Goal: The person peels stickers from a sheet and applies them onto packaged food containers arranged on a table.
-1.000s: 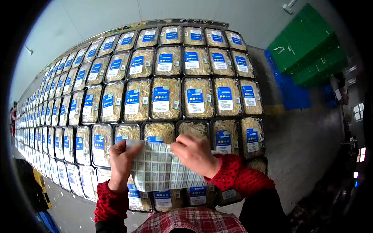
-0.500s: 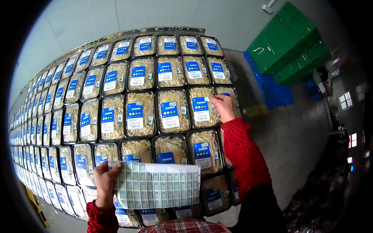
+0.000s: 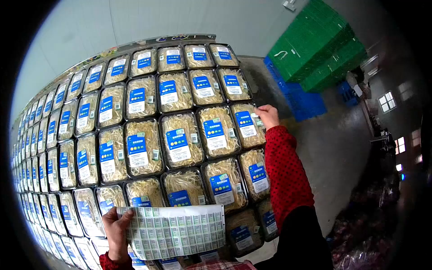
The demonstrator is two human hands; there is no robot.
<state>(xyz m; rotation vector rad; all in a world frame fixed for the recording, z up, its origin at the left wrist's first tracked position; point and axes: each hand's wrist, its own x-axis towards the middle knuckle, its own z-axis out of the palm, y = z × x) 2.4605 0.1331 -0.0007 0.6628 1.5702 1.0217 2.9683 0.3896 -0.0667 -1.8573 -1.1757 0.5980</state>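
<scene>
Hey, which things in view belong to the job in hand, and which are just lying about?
In use:
- sticker sheet, held in the left hand
- labelled trays, one at the right hand

Seemingly just there:
- green boxes
- blue pallet beneath them

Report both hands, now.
Left hand: closed, holding the sheet.
Right hand: closed in a pinch over a tray; whether it holds anything cannot be told.

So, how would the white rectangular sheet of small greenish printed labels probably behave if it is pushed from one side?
The label sheet looks thin, so it is probably light. Held by the left hand at one end, it spreads out nearly flat, so it may be slightly stiff; still, its thin edge would likely bend when pushed.
</scene>
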